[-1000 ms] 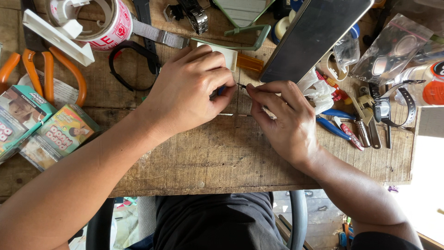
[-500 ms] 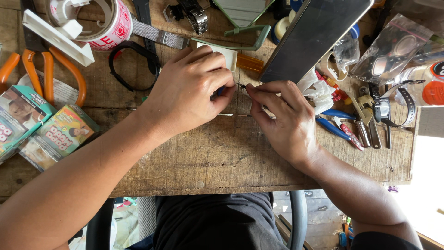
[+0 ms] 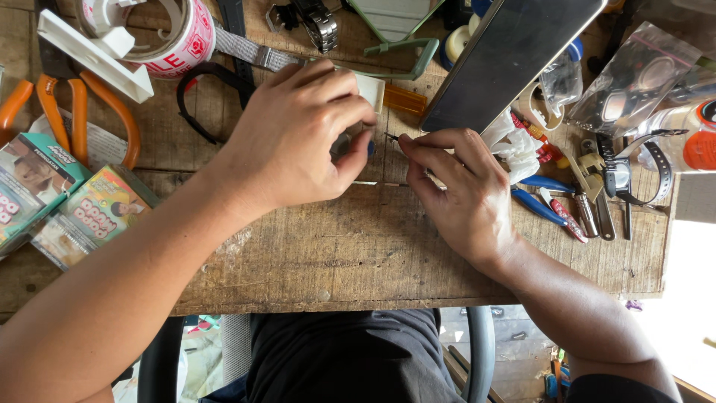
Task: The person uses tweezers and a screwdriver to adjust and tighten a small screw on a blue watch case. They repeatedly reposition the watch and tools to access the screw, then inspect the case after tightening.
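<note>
At the middle of the wooden worktop (image 3: 358, 254), the left hand (image 3: 298, 138) curls its fingers around a small part, mostly hidden beneath them. The right hand (image 3: 459, 194) pinches a thin pointed tool (image 3: 393, 137), its tip just beside the left thumb; blue-handled pliers (image 3: 541, 205) lie near the right hand.

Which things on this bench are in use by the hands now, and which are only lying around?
In use: left hand covering a small item; right hand pinching a thin tool.

Lying about: tape roll, orange pliers, blue pliers, dark tablet, printed packets.
</note>
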